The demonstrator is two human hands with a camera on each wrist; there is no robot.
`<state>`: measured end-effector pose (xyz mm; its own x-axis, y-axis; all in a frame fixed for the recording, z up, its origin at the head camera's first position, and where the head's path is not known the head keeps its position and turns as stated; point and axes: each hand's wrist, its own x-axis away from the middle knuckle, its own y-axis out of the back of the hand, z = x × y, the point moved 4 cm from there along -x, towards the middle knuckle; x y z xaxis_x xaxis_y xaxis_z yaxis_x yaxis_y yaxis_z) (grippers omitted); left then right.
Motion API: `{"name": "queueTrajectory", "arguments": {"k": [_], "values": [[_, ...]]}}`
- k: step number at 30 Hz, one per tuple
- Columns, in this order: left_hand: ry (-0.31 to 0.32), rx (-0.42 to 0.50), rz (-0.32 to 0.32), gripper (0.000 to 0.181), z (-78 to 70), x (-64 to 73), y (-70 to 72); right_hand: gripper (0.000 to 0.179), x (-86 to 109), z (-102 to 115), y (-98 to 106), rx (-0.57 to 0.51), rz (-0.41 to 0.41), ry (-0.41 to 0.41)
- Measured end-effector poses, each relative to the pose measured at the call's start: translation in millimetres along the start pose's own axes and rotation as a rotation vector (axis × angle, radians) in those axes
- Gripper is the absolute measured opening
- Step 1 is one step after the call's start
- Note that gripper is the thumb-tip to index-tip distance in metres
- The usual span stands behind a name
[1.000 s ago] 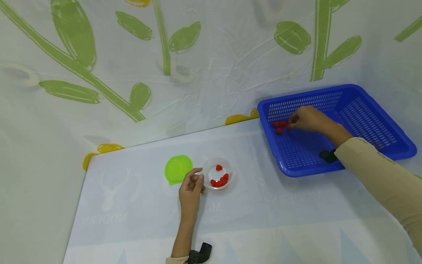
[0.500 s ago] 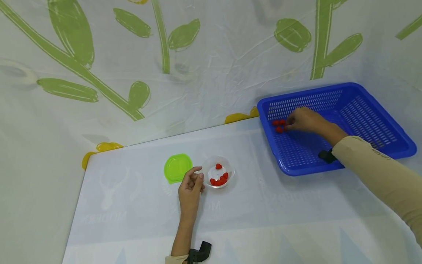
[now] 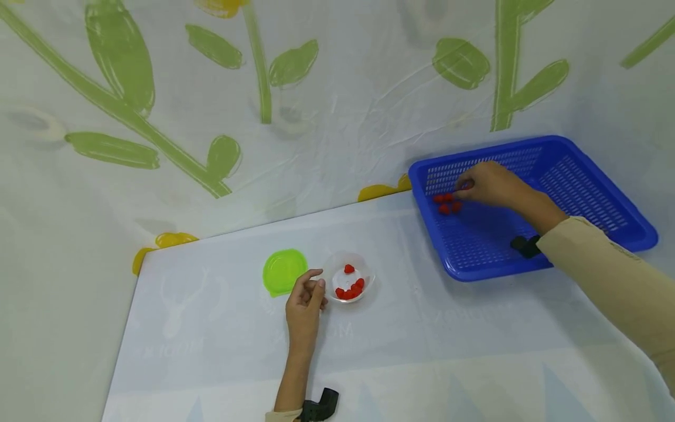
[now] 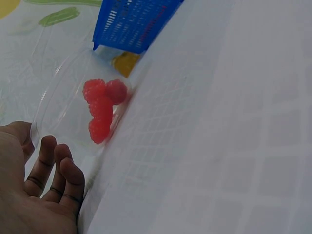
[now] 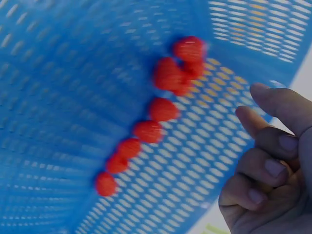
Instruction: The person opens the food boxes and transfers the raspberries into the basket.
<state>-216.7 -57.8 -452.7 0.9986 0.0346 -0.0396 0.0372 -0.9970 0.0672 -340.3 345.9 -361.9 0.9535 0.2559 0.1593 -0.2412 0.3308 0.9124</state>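
Observation:
A clear plastic bowl (image 3: 367, 272) stands on the table with several red raspberries (image 3: 349, 293) in it. Right at its left rim is my left hand (image 3: 307, 299), fingers loosely bent; the left wrist view puts one fingertip against the clear rim (image 4: 33, 134). A bright green lid (image 3: 283, 271) lies flat just left of that hand. My right hand (image 3: 487, 183) hovers inside the blue basket (image 3: 454, 264), over the raspberries (image 3: 445, 208) at its left end. Nothing shows between its thumb and forefinger (image 5: 248, 119) in the right wrist view; the other fingers are curled loosely.
The basket's raised walls (image 3: 435, 237) surround the right hand at the table's back right. Behind the white table (image 3: 227, 346) rises a pale sheet (image 3: 364, 117) with printed green leaves. More raspberries (image 5: 163, 109) lie in a row along the basket's bottom edge.
My right hand has lifted slightly from the raspberries in the basket, and one raspberry beneath its fingertips has come into sight. The left hand, bowl and lid have stayed put.

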Motion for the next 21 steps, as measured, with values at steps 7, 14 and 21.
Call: {"name": "queueTrajectory", "arguments": {"k": [7, 14, 21], "values": [[0.025, -0.019, -0.017, 0.025, 5.0, 7.7, 5.4, 0.020, 16.1, 22.7, 3.2, -0.047, -0.039, -0.010], [0.025, 0.007, -0.015, 0.025, 3.0, 6.4, 3.8, 0.021, 34.6, 42.6, 8.4, -0.083, -0.087, 0.004], [-0.001, 0.020, -0.011, 0.024, -0.4, 2.7, 0.8, 0.016, 44.1, 65.5, 11.6, -0.099, -0.120, 0.049]]}}
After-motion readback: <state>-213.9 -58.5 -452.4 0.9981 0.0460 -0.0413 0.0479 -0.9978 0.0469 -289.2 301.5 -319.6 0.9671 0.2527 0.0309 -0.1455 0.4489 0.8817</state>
